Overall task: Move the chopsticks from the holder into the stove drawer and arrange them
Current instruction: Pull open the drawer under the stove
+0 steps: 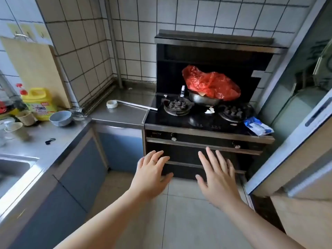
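1. Both hands are out front, palms down, holding nothing. The left hand [150, 174] has its fingers spread, with a ring on one of them. The right hand [217, 177] is just beside it and spread wide too.
2. The drawer [186, 155] is right past the fingertips, in the black front of the stove [197, 121], and it's closed. Can't tell if either hand actually touches it.
3. Up beyond the hands on the stove top there's a metal bowl [203, 101] with a red bag [210, 85] over it. A wipes pack [258, 126] lies up and right of the right hand.
4. Well left of the left hand, the steel surface [59, 142] carries a blue bowl [60, 118], a yellow bottle [38, 103] and some cups [27, 117]. I can't pick out the chopsticks or the holder in that clutter.
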Demonstrator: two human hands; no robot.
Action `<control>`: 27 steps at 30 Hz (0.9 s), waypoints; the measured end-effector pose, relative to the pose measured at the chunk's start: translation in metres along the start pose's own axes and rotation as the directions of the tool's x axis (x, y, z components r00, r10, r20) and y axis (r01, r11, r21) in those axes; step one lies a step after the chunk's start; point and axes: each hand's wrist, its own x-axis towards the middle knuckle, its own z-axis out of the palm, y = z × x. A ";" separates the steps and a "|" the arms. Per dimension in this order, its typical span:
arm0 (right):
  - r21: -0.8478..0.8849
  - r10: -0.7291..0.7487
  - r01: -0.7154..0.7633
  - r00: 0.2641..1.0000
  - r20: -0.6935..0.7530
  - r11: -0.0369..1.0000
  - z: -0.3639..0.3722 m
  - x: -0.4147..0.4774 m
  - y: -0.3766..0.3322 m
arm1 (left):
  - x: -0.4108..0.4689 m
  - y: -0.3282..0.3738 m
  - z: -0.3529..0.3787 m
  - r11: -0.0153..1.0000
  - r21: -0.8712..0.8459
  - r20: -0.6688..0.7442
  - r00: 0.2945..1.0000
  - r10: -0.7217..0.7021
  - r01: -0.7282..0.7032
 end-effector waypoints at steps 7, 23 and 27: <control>-0.041 0.073 -0.067 0.985 0.155 0.997 0.066 0.031 0.022 | 0.035 -0.025 0.080 1.000 0.025 0.142 0.990 -0.018 0.015; -0.044 0.287 -0.301 0.845 0.450 0.953 0.198 0.189 0.114 | 0.229 -0.076 0.234 0.967 -0.117 0.565 0.816 -0.123 0.227; 0.061 0.300 -0.391 0.789 0.536 0.919 0.233 0.218 0.133 | 0.268 -0.068 0.278 0.739 -0.364 0.696 0.693 -0.189 0.567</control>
